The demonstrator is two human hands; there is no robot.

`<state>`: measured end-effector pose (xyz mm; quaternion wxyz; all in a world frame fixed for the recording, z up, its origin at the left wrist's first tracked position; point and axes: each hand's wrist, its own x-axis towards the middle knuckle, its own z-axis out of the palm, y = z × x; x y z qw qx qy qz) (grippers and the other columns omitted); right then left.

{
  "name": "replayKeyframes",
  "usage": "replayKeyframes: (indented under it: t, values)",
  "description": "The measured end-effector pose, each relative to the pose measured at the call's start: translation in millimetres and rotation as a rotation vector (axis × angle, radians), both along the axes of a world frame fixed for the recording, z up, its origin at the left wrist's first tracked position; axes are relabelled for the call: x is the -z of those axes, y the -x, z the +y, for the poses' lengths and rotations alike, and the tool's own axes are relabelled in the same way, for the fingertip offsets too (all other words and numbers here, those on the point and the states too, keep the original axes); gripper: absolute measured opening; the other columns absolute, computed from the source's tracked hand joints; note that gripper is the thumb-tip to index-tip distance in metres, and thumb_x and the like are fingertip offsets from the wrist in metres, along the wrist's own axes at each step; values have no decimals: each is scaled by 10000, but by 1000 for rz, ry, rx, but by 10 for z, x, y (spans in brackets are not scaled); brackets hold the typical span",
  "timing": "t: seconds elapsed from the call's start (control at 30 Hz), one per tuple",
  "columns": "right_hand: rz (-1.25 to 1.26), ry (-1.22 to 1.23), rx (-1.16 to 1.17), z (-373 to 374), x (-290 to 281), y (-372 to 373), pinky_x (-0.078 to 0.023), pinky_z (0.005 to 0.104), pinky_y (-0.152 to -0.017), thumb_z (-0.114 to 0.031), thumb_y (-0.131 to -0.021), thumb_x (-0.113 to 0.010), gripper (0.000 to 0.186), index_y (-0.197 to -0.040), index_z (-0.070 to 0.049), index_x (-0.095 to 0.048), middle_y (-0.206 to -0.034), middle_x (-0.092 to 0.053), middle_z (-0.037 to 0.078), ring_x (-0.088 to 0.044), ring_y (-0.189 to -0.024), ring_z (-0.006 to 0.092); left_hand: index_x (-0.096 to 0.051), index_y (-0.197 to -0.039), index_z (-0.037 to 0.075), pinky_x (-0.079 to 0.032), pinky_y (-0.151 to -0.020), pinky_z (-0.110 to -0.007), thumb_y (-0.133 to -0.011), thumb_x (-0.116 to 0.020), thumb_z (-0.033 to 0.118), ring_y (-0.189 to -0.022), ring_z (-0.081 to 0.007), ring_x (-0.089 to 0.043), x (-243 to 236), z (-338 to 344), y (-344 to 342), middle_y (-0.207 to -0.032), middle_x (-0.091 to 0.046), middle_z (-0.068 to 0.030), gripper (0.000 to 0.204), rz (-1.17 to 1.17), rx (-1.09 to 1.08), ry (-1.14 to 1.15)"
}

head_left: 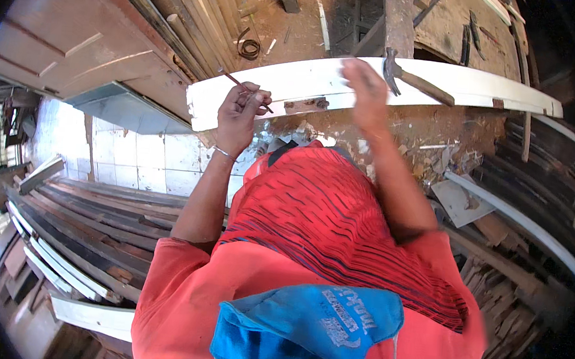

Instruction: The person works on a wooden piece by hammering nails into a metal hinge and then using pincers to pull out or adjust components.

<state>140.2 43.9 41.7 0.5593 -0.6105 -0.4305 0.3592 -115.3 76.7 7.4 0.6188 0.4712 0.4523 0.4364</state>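
Note:
A long white board lies across in front of me, with a rusty recessed metal fitting on its near edge. My left hand is closed around a thin dark reddish-brown rod, held at a slant over the board's left part. One end of the rod sticks out past the fingers beside the fitting. Over the middle of the board is my right hand, blurred by motion, its fingers loosely extended and nothing visible in them. Just right of it a claw hammer with a wooden handle rests on the board.
A brown panelled door leans at the far left, beside long timber strips. A wooden workbench with hand tools stands at the far right. Stacked planks lie at the left, more timber at the right. Debris litters the floor.

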Motion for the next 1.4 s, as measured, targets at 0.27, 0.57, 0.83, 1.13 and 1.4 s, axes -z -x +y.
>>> replayKeyframes:
  t: [0.27,0.57,0.83,1.13,1.4]
  values:
    - [-694,-47,308,-731,292,-1858,-483,357,-958,-265,-903,-753,425,-1219,5,-666,-1183,-678,145,-629,-1112,250,-494,-1130,11,-594,-746,-286,-1017,-589,90,-898,-179,-699,278,-267,-506,-992,-703,-134,168,-42,-190,-25]
    - [-1244,249,53,-531,645,-2206,-250,560,-1145,-456,-863,-713,646,-1406,-139,-569,-1359,-598,130,-512,-1291,355,-490,-1163,13,-608,-802,-353,-1018,-591,96,-939,-230,-694,398,-335,-696,-1042,-692,-177,195,-115,-284,12]
    - [-1092,477,-69,-500,380,-2124,-480,486,-921,-406,-908,-698,506,-1311,-108,-629,-1244,-627,158,-607,-1137,364,-621,-1155,-55,-583,-773,-284,-992,-632,54,-858,-148,-692,452,-359,-804,-973,-703,-89,197,41,-273,-46]
    - [-152,542,-141,-1054,-357,-936,-480,306,-594,-425,-960,-690,458,-1016,22,-607,-697,-582,24,-576,-645,118,-739,-958,-3,-546,-727,-283,-902,-744,136,-790,-161,-705,319,-168,-632,-893,-744,-114,150,403,46,-336]
    - [-469,167,-265,-907,-1363,40,-519,424,-713,-319,-1001,-624,375,-1160,13,-552,-899,-666,184,-662,-748,298,-746,-944,25,-568,-723,-360,-885,-740,159,-803,-287,-716,409,29,-545,-887,-724,-142,147,385,155,-675]
